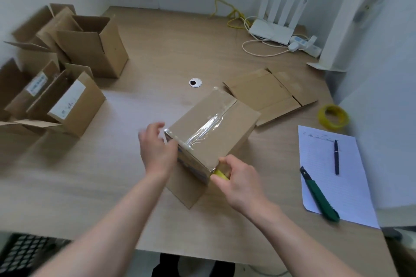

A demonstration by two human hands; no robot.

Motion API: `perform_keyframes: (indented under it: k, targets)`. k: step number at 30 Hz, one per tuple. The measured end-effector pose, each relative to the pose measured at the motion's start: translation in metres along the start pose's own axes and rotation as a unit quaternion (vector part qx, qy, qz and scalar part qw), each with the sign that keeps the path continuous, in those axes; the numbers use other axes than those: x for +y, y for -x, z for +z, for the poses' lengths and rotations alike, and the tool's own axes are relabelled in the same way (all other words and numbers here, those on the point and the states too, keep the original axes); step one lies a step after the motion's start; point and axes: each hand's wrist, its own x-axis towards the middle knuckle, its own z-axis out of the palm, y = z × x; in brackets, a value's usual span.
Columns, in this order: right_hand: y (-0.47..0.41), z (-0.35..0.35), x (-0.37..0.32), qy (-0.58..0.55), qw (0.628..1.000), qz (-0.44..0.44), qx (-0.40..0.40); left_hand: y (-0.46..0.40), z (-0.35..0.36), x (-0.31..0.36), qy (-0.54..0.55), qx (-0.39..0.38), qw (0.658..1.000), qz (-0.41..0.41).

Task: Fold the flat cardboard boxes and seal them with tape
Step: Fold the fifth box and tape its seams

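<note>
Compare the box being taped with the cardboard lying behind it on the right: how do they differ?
The box being taped is folded up into a box; the flat cardboard lies unfolded on the table. The box carries clear tape along its top seam; the flat cardboard shows none. The left hand rests at the box's near corner and the right hand holds a yellow tape roll at its edge; nobody touches the flat cardboard. Both are plain brown cardboard.

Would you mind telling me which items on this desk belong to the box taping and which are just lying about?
In use: box being taped, tape roll, flat cardboard, folded boxes.
Lying about: router, pen, paper sheet, green utility knife, yellow cable coil.
</note>
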Motion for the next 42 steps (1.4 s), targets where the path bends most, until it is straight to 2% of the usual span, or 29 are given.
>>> perform_keyframes:
  k: [1,2,4,5,6,7,9,14,20,23,26,29,31,33,35,38,42]
  targets:
    - [0.0,0.0,0.001,0.003,1.0,-0.003,0.0,0.029,0.008,-0.007,0.084,0.021,0.994,-0.071]
    - [0.0,0.0,0.002,0.007,1.0,-0.008,0.0,0.059,0.016,-0.013,0.183,-0.01,0.971,-0.154]
    - [-0.001,-0.001,0.006,0.015,1.0,-0.016,-0.004,0.109,0.03,-0.019,0.317,-0.157,0.898,-0.263]
    - [-0.001,-0.002,0.008,0.021,1.0,-0.019,-0.011,0.125,0.036,-0.019,0.364,-0.213,0.862,-0.282]
    - [-0.001,-0.004,0.009,0.028,0.999,-0.022,-0.019,0.135,0.041,-0.017,0.409,-0.238,0.832,-0.29]
    - [-0.002,-0.006,0.011,0.038,0.999,-0.025,-0.027,0.139,0.046,-0.012,0.446,-0.234,0.812,-0.295]
    - [-0.004,-0.01,0.011,0.06,0.997,-0.034,-0.039,0.143,0.052,-0.003,0.484,-0.199,0.798,-0.3]
    - [-0.016,-0.019,0.011,0.095,0.991,-0.061,-0.071,0.149,0.062,0.005,0.507,-0.14,0.791,-0.313]
    - [-0.024,-0.028,0.006,0.091,0.99,-0.041,-0.096,0.145,0.081,0.021,0.497,-0.1,0.774,-0.38]
    - [-0.028,-0.034,0.001,0.104,0.986,-0.047,-0.122,0.14,0.079,0.02,0.491,-0.098,0.778,-0.379]
    - [-0.029,-0.047,0.012,0.05,0.989,-0.064,-0.125,0.138,0.078,0.014,0.477,-0.089,0.79,-0.375]
    - [-0.024,-0.069,0.07,-0.035,0.999,0.027,0.013,0.135,0.08,0.012,0.476,-0.078,0.793,-0.372]
    - [-0.013,-0.089,0.129,0.044,0.986,0.133,0.09,0.133,0.081,0.011,0.483,-0.076,0.792,-0.366]
    - [0.002,-0.102,0.184,0.145,0.96,0.227,0.079,0.13,0.082,0.009,0.484,-0.073,0.796,-0.356]
    - [0.015,-0.106,0.223,0.2,0.935,0.291,0.018,0.128,0.084,0.006,0.48,-0.068,0.802,-0.349]
    - [0.027,-0.101,0.253,0.215,0.931,0.288,-0.058,0.128,0.086,0.002,0.473,-0.071,0.809,-0.342]
    - [0.03,-0.09,0.253,0.251,0.934,0.249,-0.044,0.127,0.085,-0.003,0.458,-0.077,0.819,-0.336]
